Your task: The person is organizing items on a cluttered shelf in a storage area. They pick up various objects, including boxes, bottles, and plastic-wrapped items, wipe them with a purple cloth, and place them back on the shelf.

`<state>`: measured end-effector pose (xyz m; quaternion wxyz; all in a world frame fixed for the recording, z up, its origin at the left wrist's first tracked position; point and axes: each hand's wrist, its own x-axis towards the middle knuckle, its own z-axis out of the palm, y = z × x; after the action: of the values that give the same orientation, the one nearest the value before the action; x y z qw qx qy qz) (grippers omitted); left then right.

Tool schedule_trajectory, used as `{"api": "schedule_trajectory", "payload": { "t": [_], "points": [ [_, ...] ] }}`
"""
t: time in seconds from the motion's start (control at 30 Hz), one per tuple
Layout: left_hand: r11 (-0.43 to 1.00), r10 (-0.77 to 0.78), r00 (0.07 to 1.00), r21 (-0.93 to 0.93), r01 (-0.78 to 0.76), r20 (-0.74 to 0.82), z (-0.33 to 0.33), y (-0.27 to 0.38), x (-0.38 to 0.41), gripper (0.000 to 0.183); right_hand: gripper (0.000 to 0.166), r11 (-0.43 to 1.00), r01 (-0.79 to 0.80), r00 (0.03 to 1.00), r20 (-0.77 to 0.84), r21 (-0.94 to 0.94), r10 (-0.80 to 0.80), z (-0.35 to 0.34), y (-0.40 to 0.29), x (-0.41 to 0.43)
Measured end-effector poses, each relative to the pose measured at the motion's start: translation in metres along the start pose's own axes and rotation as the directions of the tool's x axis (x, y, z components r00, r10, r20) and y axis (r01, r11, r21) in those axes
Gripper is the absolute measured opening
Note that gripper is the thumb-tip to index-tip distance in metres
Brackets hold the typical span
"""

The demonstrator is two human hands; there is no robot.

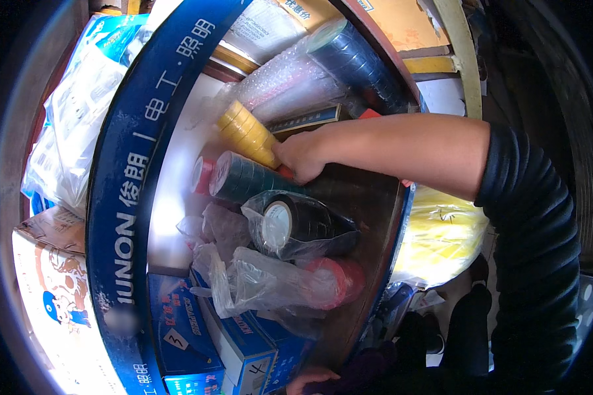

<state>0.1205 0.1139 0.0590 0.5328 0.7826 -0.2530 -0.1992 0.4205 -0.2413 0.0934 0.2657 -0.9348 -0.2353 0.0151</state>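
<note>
My right hand (304, 155) reaches in from the right over a shelf, its fingertips against the near end of a wrapped stack of yellow tape rolls (244, 131). Something red (285, 172) shows under the fingers. The hand hides its own grip. Just below lies a stack of dark green tape rolls (252, 177), with a red roll (203, 175) at its far end. Black tape rolls (321, 219) in clear plastic lie nearer, beside bagged pink-red rolls (336, 284). At the bottom edge, my left hand (314, 379) is partly visible near blue boxes; whether it holds anything is hidden.
A blue shelf-edge strip (150, 148) with writing curves along the left. Blue cardboard boxes (183, 321) stand at the lower left. Dark blue tape rolls (358, 64) and a bubble-wrapped bundle (281, 74) lie farther up. A yellow bagged bundle (440, 237) sits beyond the right edge.
</note>
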Motion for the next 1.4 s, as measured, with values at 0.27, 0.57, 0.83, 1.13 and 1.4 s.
{"api": "schedule_trajectory", "payload": {
  "t": [0.27, 0.57, 0.83, 1.13, 1.4],
  "points": [
    [0.999, -0.035, 0.999, -0.039, 0.035, 0.006, 0.000, 0.001, -0.003, 0.046, 0.071, 0.972, -0.230, 0.924, 0.326, 0.049, 0.202, -0.028, 0.006, -0.017],
    [0.999, -0.038, 0.999, -0.011, 0.038, 0.009, 0.000, 0.003, -0.002, 0.044, 0.055, 0.984, -0.015, 0.991, 0.128, -0.178, 0.038, -0.008, -0.003, -0.019],
    [0.999, -0.035, 0.999, 0.001, 0.035, 0.019, -0.005, -0.005, -0.006, 0.046, 0.065, 0.953, -0.154, 0.909, 0.341, -0.262, 0.240, -0.025, -0.006, -0.037],
    [0.997, -0.039, 0.999, 0.074, 0.038, 0.009, -0.006, -0.006, -0.009, 0.046, 0.039, 0.979, -0.077, 0.997, -0.012, -0.189, 0.076, -0.023, -0.009, -0.001],
    [0.994, -0.013, 1.000, 0.105, 0.010, 0.025, -0.007, -0.006, -0.005, 0.048, 0.070, 0.933, -0.252, 0.776, -0.522, 0.258, 0.354, -0.009, -0.018, 0.053]
  ]
}}
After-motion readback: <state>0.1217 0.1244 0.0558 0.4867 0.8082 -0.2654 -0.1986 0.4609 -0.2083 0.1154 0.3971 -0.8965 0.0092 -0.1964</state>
